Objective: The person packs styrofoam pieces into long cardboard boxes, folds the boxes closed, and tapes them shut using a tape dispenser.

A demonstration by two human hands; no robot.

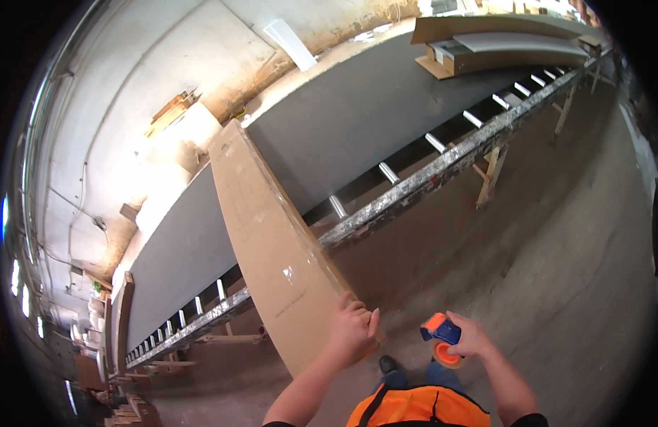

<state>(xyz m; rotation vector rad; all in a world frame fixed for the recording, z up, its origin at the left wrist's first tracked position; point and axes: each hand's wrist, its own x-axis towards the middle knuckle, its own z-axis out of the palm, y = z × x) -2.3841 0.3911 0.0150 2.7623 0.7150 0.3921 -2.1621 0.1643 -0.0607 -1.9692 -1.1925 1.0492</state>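
A long, flat brown cardboard box [268,245] lies across the roller table, with its near end jutting out toward me. My left hand [354,331] is at that near end, on the right edge, its fingers bent against the cardboard; part of the grip is hidden. Along the same edge, strips of shiny clear tape catch the light. Away from the box, to its right, my right hand [468,336] is closed around a blue and orange tape dispenser [443,329]. The orange core of its tape roll shows below the fingers.
The roller table [414,181] has a worn rail, metal rollers and a grey top [343,114]. Another open carton [500,50] with white pieces lies at its far right. Wooden trestle legs [492,174] stand on the concrete floor. A wooden board [121,324] stands at the left end.
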